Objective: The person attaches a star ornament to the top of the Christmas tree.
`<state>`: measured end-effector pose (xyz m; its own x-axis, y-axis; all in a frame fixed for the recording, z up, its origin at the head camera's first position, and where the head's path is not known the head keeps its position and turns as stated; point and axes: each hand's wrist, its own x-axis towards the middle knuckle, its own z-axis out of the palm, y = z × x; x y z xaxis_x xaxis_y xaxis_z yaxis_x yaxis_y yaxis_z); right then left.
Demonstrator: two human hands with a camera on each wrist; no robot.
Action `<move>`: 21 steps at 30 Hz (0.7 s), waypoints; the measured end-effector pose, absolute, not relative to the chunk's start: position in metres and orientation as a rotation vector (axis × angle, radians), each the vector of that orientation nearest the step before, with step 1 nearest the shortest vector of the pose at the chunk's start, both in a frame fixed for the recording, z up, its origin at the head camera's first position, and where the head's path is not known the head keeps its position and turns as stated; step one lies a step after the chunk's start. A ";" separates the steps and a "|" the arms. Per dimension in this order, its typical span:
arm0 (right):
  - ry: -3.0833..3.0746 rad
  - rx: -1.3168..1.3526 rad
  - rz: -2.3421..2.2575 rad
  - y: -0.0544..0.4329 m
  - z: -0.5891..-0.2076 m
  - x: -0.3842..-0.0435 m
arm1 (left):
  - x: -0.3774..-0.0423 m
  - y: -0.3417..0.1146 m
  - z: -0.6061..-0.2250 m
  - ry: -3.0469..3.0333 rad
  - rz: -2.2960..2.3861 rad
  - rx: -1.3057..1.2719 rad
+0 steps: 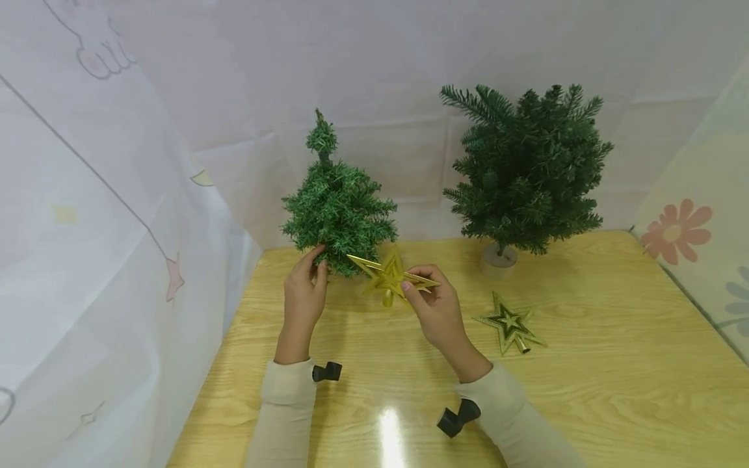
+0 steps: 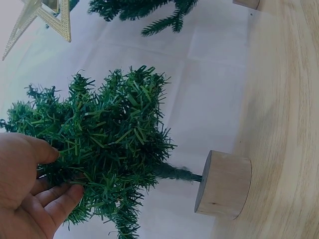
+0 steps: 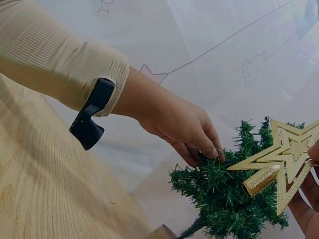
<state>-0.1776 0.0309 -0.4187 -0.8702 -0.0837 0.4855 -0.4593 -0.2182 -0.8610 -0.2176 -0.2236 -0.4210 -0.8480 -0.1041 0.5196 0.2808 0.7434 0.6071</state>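
Apparently the step in hand is preparing to fit a topper: the left hand [image 1: 304, 289] steadies a small bright-green artificial Christmas tree [image 1: 339, 208] while the right hand [image 1: 435, 305] carries a flat gold plastic star with cut-out outlines [image 1: 391, 278]. The left hand's thumb and fingers bend loosely round lower branches on the tree's left side; how firmly they press cannot be told. The right hand pinches one arm of the star between thumb and fingers, holding it just in front of the tree's lower part, above the pale wood-grain tabletop [image 1: 585, 364]. The tree stands on a round pale wooden base [image 2: 227, 186], and its narrow green tip [image 1: 320, 133] carries no ornament.

As I judge it, the next move calls for raising the star above that tip, turning its gold tubular socket [image 3: 261, 180] mouth-down and lining it up. Because the tip looks slender, it could bend, so support nearer the top would help.

A second gold star with a socket [image 1: 509, 322] lies on the tabletop to the right, in front of a fuller dark-green artificial tree [image 1: 529, 175].
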 end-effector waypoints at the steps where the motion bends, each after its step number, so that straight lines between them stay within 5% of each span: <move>1: -1.788 0.645 2.180 0.031 -0.419 -0.178 | -0.217 -0.224 -0.421 -2.406 -0.960 -0.134; 21: -1.841 0.636 2.172 0.036 -0.413 -0.183 | -0.217 -0.223 -0.419 -2.394 -0.976 -0.149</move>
<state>-0.1834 0.0355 -0.4129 -0.8812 -0.1061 0.4607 -0.4371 -0.1886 -0.8794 -0.2175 -0.2234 -0.4195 -0.8453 -0.0994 0.5249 0.2959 0.7310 0.6149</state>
